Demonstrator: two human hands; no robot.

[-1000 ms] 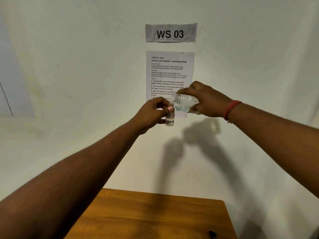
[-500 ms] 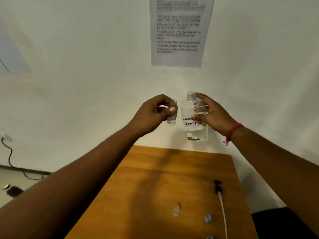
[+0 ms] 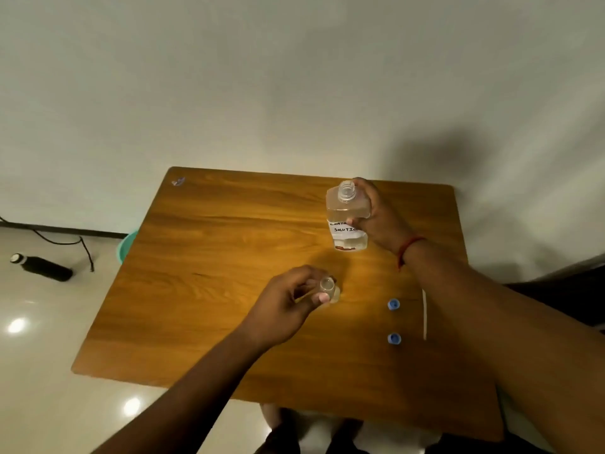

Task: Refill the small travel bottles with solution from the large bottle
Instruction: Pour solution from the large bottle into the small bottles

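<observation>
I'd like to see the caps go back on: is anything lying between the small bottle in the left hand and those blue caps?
Nothing visible does. The small bottle, pinched by the left hand, has bare table between it and the two blue caps to its right.

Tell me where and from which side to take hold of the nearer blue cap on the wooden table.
Pinch the small round blue plastic cap across its rim, coming straight down from above. It is low and appears to lie flat on the wooden table, so there seems little side wall to grip. Nothing crowds it: the other blue cap lies apart, and a thin white strip runs to its right.
</observation>
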